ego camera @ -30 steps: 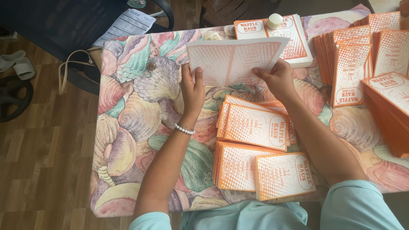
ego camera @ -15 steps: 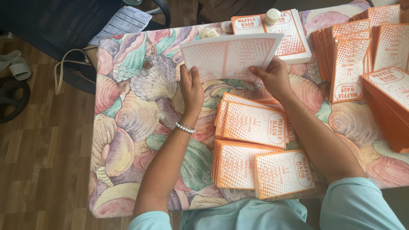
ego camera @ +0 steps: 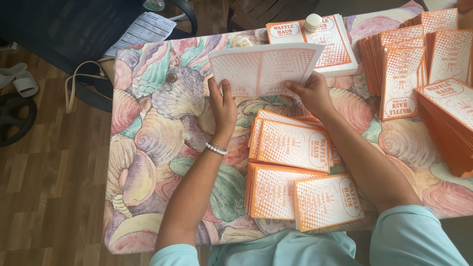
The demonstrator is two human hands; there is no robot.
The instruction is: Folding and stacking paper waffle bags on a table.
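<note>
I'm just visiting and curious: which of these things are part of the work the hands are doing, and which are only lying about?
In the work:
- left hand and right hand, holding the folded sheet
- folded orange leaflets
- flat sheet stack
- upright leaflet rows

Lying about:
- small round white jar
- printed paper on chair
- sandals
- beige strap

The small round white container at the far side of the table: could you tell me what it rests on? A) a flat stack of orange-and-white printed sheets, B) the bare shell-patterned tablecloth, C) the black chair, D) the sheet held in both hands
A: the small round white container sits on the flat stack of orange-and-white printed sheets, beyond the sheet held up by both hands.
</note>
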